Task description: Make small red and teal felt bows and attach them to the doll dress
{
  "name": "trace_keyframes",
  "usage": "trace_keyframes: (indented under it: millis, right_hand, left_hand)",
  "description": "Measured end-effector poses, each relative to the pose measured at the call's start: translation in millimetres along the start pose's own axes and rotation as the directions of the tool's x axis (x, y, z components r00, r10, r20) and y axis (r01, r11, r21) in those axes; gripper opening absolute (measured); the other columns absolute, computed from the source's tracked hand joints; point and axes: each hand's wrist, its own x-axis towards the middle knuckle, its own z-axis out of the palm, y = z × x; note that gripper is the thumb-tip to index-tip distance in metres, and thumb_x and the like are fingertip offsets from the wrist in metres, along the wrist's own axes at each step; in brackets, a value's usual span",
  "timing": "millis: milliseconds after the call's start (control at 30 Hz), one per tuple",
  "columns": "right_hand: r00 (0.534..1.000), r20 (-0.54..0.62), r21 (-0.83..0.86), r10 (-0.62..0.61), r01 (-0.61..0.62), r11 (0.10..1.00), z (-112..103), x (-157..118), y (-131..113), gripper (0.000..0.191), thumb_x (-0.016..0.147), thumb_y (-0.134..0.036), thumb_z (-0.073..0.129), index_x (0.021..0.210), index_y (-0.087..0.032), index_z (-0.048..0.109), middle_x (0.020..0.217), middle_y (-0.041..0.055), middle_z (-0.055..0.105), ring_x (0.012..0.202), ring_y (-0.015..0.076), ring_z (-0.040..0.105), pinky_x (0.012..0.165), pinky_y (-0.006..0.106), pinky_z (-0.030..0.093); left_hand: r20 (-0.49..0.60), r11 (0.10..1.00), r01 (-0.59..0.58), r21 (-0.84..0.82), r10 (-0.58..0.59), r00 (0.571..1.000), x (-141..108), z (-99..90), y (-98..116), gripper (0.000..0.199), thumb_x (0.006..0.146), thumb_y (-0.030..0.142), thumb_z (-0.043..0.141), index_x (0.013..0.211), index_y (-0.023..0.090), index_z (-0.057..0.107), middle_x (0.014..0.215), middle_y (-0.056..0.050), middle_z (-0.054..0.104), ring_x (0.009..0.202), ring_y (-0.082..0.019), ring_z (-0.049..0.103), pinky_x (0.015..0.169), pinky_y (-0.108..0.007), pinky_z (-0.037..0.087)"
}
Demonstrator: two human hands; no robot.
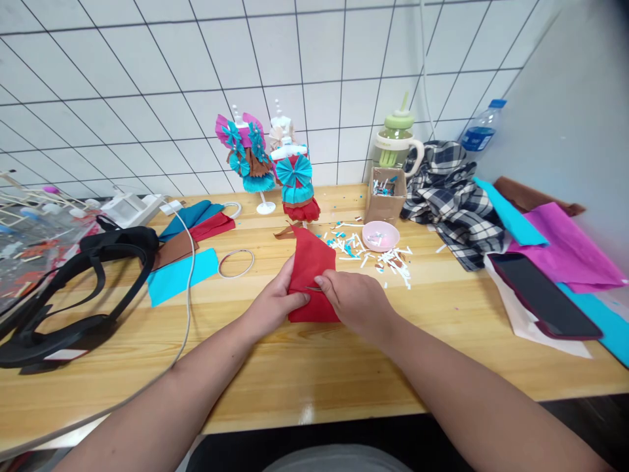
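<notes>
A folded piece of red paper [314,255] is held above the wooden table's middle, with a fold across its lower half. My left hand [278,295] grips its left edge, the thumb lying on top. Over the right part of the sheet my right hand [356,303] is closed, thumb and fingers pinched on a thin dark metal tool [313,288] whose tip lies at the fold. The rest of that tool is hidden in the hand. Behind the paper stand small dress forms [295,172] dressed in blue, red and brown pleated paper.
A pink dish [381,236] sits among scattered paper scraps, before a cardboard box [384,196] and a cup [397,141]. Checkered cloth [449,196] and a phone [543,295] lie right. Coloured sheets [183,275], a ring [236,263], a cable [189,308] and a black headset [113,314] lie left.
</notes>
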Motion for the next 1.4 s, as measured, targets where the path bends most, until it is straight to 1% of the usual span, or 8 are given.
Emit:
trace_keyframes:
  millis: [133, 400, 567, 767, 1000, 1267, 1333, 1400]
  right_hand:
    - [1.000, 0.026, 0.004, 0.000, 0.000, 1.000, -2.3, 0.5, 1.0, 0.047, 0.101, -0.040, 0.020, 0.083, -0.021, 0.059, 0.081, 0.0023, 0.071, 0.074, 0.0152, 0.064, 0.058, 0.027, 0.029]
    - [0.998, 0.058, 0.017, -0.001, 0.000, 1.000, -2.0, 1.7, 3.7, 0.051, 0.101, -0.041, 0.018, 0.083, -0.020, 0.061, 0.079, 0.0029, 0.070, 0.074, 0.0159, 0.064, 0.059, 0.028, 0.030]
    - [0.999, 0.051, 0.017, 0.005, -0.006, 1.000, -0.3, 1.4, 3.8, 0.051, 0.101, -0.041, 0.017, 0.082, -0.021, 0.060, 0.077, 0.0025, 0.070, 0.073, 0.0161, 0.064, 0.059, 0.028, 0.029]
    - [0.999, 0.055, 0.044, -0.002, 0.000, 0.999, -0.2, 0.7, 1.9, 0.050, 0.101, -0.042, 0.018, 0.082, -0.021, 0.060, 0.078, 0.0021, 0.069, 0.073, 0.0156, 0.063, 0.058, 0.028, 0.029]
    - [0.998, 0.056, 0.089, -0.002, -0.003, 0.996, 0.8, 1.5, 1.6, 0.050, 0.101, -0.042, 0.017, 0.080, -0.021, 0.058, 0.076, 0.0012, 0.068, 0.071, 0.0149, 0.062, 0.058, 0.028, 0.028]
    - [0.996, 0.088, 0.145, 0.008, -0.020, 0.989, 1.7, 0.5, -3.2, 0.046, 0.101, -0.043, 0.019, 0.082, -0.021, 0.055, 0.078, 0.0017, 0.067, 0.073, 0.0147, 0.061, 0.059, 0.027, 0.028]
    - [0.996, 0.085, 0.152, 0.008, -0.020, 0.988, 1.8, 0.3, -2.8, 0.045, 0.101, -0.043, 0.020, 0.083, -0.021, 0.055, 0.078, 0.0017, 0.067, 0.073, 0.0147, 0.061, 0.059, 0.027, 0.029]
    - [0.998, 0.066, 0.160, 0.009, -0.019, 0.987, 1.9, 0.4, -1.5, 0.044, 0.101, -0.042, 0.021, 0.084, -0.021, 0.055, 0.077, 0.0014, 0.067, 0.073, 0.0146, 0.061, 0.060, 0.027, 0.029]
  left_hand:
    - [-0.013, 0.999, -0.010, -0.037, 0.010, 1.000, 1.4, -1.4, -2.1, 0.087, 0.072, 0.016, 0.065, 0.147, 0.028, 0.023, 0.126, -0.006, 0.060, 0.110, -0.027, 0.058, 0.087, -0.033, 0.048]
    - [-0.002, 1.000, -0.006, 0.011, 0.006, 1.000, -0.7, -1.3, -0.6, 0.086, 0.074, 0.017, 0.063, 0.148, 0.030, 0.020, 0.127, -0.004, 0.060, 0.111, -0.025, 0.058, 0.087, -0.031, 0.048]
    - [0.015, 0.998, -0.016, 0.067, 0.015, 1.000, -1.3, -0.7, -1.2, 0.086, 0.075, 0.017, 0.062, 0.149, 0.029, 0.018, 0.137, -0.004, 0.052, 0.119, -0.027, 0.053, 0.092, -0.034, 0.047]
    - [0.017, 0.988, -0.037, 0.150, 0.035, 0.999, -1.8, -0.5, -2.9, 0.095, 0.074, 0.016, 0.062, 0.151, 0.028, 0.008, 0.150, -0.004, 0.035, 0.131, -0.029, 0.041, 0.101, -0.036, 0.042]
    - [0.034, 0.998, 0.054, 0.013, -0.054, 0.998, -1.8, 2.1, -0.9, 0.101, 0.070, 0.015, 0.060, 0.150, 0.033, 0.001, 0.141, -0.003, 0.049, 0.120, -0.028, 0.053, 0.091, -0.036, 0.048]
    - [0.056, 0.998, 0.057, 0.040, -0.059, 0.997, -4.4, 4.7, -1.6, 0.108, 0.068, 0.011, 0.061, 0.149, 0.033, -0.008, 0.143, -0.006, 0.045, 0.115, -0.026, 0.056, 0.087, -0.033, 0.050]
    - [0.047, 0.998, 0.060, 0.031, -0.061, 0.997, -4.2, 4.7, -0.6, 0.106, 0.069, 0.011, 0.062, 0.149, 0.033, -0.004, 0.141, -0.006, 0.048, 0.115, -0.025, 0.056, 0.087, -0.033, 0.050]
    - [0.005, 1.000, 0.026, 0.013, -0.026, 1.000, -2.0, 2.9, 0.9, 0.093, 0.072, 0.015, 0.065, 0.148, 0.030, 0.014, 0.138, -0.006, 0.051, 0.116, -0.025, 0.055, 0.089, -0.032, 0.049]
